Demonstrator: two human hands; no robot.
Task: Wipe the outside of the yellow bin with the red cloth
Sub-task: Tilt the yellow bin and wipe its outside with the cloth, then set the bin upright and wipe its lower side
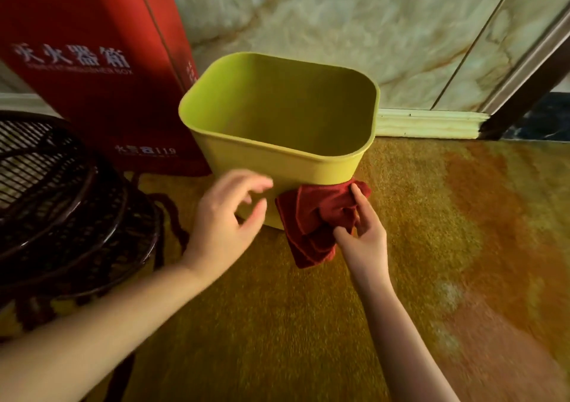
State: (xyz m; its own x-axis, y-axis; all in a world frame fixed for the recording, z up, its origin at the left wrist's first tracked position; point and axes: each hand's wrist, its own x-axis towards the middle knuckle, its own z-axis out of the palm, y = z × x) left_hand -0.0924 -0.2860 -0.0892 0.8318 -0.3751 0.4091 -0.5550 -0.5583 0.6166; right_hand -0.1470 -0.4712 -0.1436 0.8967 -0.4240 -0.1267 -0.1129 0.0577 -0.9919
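The yellow bin [277, 161] stands upright and empty on the floor in the middle of the head view. A crumpled red cloth [311, 219] is pressed against the lower right part of its near wall. My right hand [362, 232] grips the cloth from the right, thumb and fingers pinching its folds. My left hand [229, 216] hovers with spread fingers in front of the bin's near left wall, slightly blurred; whether it touches the wall I cannot tell. It holds nothing.
A red fire extinguisher box [92, 71] stands close behind the bin on the left. A dark woven stool [61, 210] fills the left foreground. A marble wall [354, 31] with a skirting board [428, 122] runs behind; yellow-orange polished floor [431, 247] stretches right.
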